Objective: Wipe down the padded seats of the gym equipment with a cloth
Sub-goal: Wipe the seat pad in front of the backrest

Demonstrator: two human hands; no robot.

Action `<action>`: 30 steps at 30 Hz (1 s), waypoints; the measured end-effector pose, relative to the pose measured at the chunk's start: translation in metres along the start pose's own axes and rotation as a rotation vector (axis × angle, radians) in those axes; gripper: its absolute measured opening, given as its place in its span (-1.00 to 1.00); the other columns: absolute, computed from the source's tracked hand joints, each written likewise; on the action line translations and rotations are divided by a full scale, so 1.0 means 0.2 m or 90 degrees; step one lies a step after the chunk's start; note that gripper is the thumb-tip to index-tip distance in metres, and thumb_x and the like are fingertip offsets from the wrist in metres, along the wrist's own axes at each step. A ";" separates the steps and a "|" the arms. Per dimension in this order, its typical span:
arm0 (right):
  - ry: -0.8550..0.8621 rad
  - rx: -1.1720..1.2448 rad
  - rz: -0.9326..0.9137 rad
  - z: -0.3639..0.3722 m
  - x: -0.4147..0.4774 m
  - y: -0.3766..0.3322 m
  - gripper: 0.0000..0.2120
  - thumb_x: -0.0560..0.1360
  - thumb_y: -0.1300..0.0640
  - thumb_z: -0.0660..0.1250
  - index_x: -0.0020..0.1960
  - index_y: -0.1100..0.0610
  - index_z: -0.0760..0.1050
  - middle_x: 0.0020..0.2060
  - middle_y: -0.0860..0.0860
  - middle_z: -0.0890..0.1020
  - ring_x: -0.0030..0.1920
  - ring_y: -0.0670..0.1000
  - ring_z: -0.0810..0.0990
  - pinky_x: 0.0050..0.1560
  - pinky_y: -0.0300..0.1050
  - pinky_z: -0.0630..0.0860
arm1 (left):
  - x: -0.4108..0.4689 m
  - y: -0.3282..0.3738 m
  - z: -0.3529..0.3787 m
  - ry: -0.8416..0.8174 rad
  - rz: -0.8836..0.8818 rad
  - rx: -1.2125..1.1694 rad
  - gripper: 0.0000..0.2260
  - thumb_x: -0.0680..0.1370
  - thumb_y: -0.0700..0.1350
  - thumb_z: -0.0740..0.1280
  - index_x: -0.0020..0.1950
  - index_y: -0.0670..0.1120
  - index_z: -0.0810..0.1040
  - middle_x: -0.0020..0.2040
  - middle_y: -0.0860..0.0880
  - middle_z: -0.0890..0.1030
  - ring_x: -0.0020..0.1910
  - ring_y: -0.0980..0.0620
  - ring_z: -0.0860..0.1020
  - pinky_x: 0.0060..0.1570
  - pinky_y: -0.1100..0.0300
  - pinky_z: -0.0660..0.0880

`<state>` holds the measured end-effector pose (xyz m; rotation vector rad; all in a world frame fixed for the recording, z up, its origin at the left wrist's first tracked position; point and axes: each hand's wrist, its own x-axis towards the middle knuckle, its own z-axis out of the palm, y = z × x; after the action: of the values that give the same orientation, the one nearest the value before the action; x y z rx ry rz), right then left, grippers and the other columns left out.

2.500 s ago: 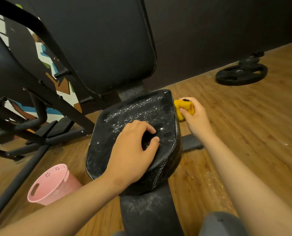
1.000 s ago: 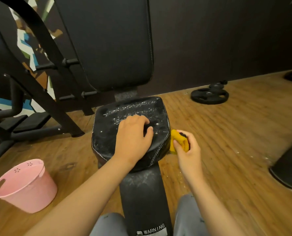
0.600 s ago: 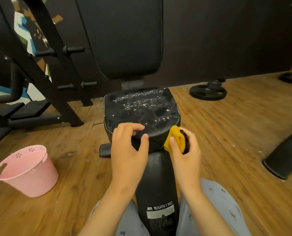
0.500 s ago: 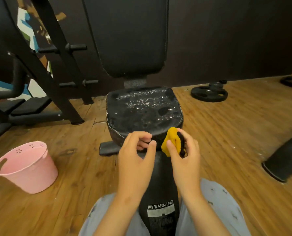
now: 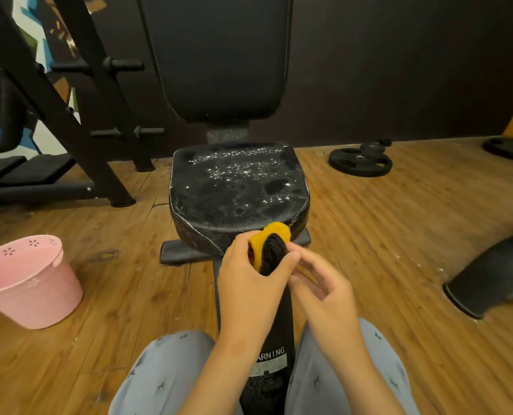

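Fingers of the left hand were curled around a bunched yellow-and-black cloth, gripping it in the air just in front of the near edge of the padded seat. Fingers of the right hand were loosely bent and held nothing, their tips just beside the cloth; contact could not be told. The seat surface was speckled with shiny droplets. A padded backrest rose behind the seat. A pink bucket stood on the wooden floor to the left, and a weight plate lay to the right.
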<state>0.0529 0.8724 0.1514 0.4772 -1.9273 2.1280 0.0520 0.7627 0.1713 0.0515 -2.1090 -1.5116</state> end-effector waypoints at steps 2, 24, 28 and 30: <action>-0.040 -0.033 -0.007 -0.05 0.04 0.02 -0.62 0.53 0.42 0.22 0.17 0.04 0.58 0.13 -0.06 0.64 0.18 -0.14 0.58 0.12 -0.33 0.47 | 0.01 -0.01 0.00 0.015 0.017 0.032 -0.75 0.38 0.11 0.47 -0.01 0.17 0.51 -0.12 0.12 0.59 -0.08 0.07 0.59 -0.10 -0.02 0.56; 0.048 -0.352 -0.279 -0.13 0.45 0.24 -0.68 0.59 0.32 0.13 0.30 0.16 0.46 0.25 0.03 0.49 0.34 -0.11 0.33 0.38 -0.30 0.18 | -0.03 -0.02 0.06 0.154 0.025 0.173 -0.82 0.44 -0.11 0.49 -0.14 0.07 0.49 -0.20 0.10 0.50 -0.20 0.13 0.48 -0.23 0.29 0.43; 0.074 -0.336 -0.268 -0.07 0.42 0.24 -0.70 0.60 0.17 0.18 0.32 0.17 0.43 0.29 -0.02 0.43 0.38 -0.08 0.31 0.39 -0.31 0.16 | 0.00 0.02 0.07 0.179 0.070 0.145 -0.83 0.44 -0.15 0.47 -0.05 0.00 0.52 -0.13 0.08 0.51 -0.12 0.23 0.47 -0.14 0.46 0.36; 0.092 -0.330 -0.261 -0.04 0.40 0.24 -0.66 0.60 0.10 0.16 0.32 0.18 0.42 0.31 0.02 0.43 0.40 -0.05 0.29 0.40 -0.31 0.13 | 0.03 0.05 0.07 0.197 0.098 0.130 -0.82 0.45 -0.14 0.45 -0.03 -0.02 0.50 -0.11 0.06 0.50 -0.11 0.27 0.46 -0.13 0.49 0.34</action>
<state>-0.0402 0.8706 0.1384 0.5338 -1.9860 1.3164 0.0428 0.7759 0.1788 0.1817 -1.9594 -1.1175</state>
